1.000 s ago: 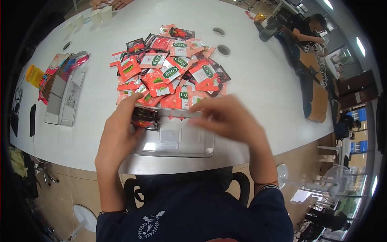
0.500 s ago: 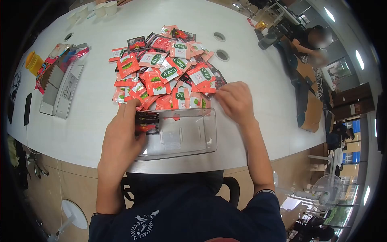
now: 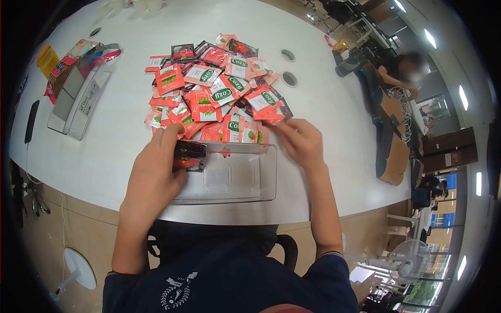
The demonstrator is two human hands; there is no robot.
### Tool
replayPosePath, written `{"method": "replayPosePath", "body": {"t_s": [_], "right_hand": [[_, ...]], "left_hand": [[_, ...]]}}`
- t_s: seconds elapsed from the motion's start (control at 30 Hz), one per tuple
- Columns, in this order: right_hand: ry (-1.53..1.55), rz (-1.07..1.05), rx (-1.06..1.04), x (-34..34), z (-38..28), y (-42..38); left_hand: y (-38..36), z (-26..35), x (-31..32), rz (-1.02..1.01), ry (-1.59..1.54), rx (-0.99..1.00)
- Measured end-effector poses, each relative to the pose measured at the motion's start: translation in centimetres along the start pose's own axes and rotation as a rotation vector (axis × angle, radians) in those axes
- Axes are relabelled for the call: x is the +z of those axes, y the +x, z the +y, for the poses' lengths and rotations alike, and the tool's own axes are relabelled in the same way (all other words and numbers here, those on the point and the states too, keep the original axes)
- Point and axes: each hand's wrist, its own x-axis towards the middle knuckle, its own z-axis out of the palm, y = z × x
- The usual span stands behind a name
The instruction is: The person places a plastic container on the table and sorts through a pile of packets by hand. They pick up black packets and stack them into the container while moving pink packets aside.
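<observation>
A broad white surface (image 3: 334, 115) is filling most of the frame, curving away toward the upper right. A heap of red and pink sachets (image 3: 216, 94) is lying on it at upper centre. Just below the heap, a clear plastic tray (image 3: 235, 180) is sitting near the lower edge. At the upper left, a white box (image 3: 78, 101) is resting with colourful packets (image 3: 78, 57) and a yellow cup (image 3: 48, 58) beside it. A dark phone (image 3: 31, 121) is lying at the far left. Two round grommets (image 3: 288, 67) are showing right of the heap.
</observation>
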Motion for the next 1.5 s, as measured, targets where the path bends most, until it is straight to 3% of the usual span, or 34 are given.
{"method": "replayPosePath", "body": {"t_s": [0.1, 0.2, 0.33, 0.5, 0.7, 0.8, 0.87, 0.93, 1.0, 1.1, 1.13, 1.17, 1.27, 1.47, 1.5], "right_hand": [[0.246, 0.178, 0.471, -2.5, -1.2, 0.0], [0.758, 0.204, 1.031, -5.2, -1.3, -1.3], [0.943, 0.108, 1.32, -5.2, -1.1, -4.2], [0.885, -0.331, 1.314, -5.8, -1.2, -5.0], [0.804, -0.285, 1.219, -6.4, 0.1, -4.5], [0.675, -0.075, 0.977, -7.8, 0.1, -3.2], [0.711, 0.055, 0.887, -8.9, -2.0, -0.8], [0.726, 0.088, 0.705, -9.7, -4.8, 1.4], [0.748, 0.033, 0.661, -10.1, -8.6, 3.2], [0.321, -0.265, 0.053, -7.6, -12.7, 7.3], [0.265, -0.349, -0.045, -6.7, -13.9, 8.2], [0.219, -0.295, -0.117, -5.2, -15.2, 9.0], [0.109, -0.297, -0.242, -1.2, -16.1, 9.2], [0.101, -0.31, -0.24, 2.1, -17.8, 8.7], [0.172, -0.226, -0.235, 2.3, -17.7, 8.9]], "left_hand": [[-0.1, 0.0, 0.0, 0.002, -0.009, -0.002], [0.0, -0.1, 0.0, -0.009, -0.029, 0.01], [0.0, -0.1, 0.0, -0.013, -0.042, 0.008], [-0.1, -0.4, 0.2, -0.005, -0.044, 0.0], [0.0, -0.2, 0.0, -0.022, -0.074, -0.014], [-0.1, -0.3, 0.1, 0.005, -0.056, 0.019], [-0.2, -0.6, 0.1, 0.032, -0.03, 0.061], [-0.2, -0.7, -0.1, 0.015, -0.047, 0.057], [-0.2, -0.7, -0.2, 0.023, -0.026, 0.067], [-0.1, -0.5, 0.0, 0.014, -0.022, 0.06], [-0.1, -0.5, 0.1, 0.008, -0.02, 0.058], [-0.1, -0.4, 0.2, 0.003, -0.021, 0.057], [-0.2, -0.6, 0.2, 0.006, -0.05, 0.077], [-0.8, -1.0, -1.1, -0.08, -0.179, 0.109], [-0.9, -1.0, -1.1, -0.074, -0.168, 0.109]]}}
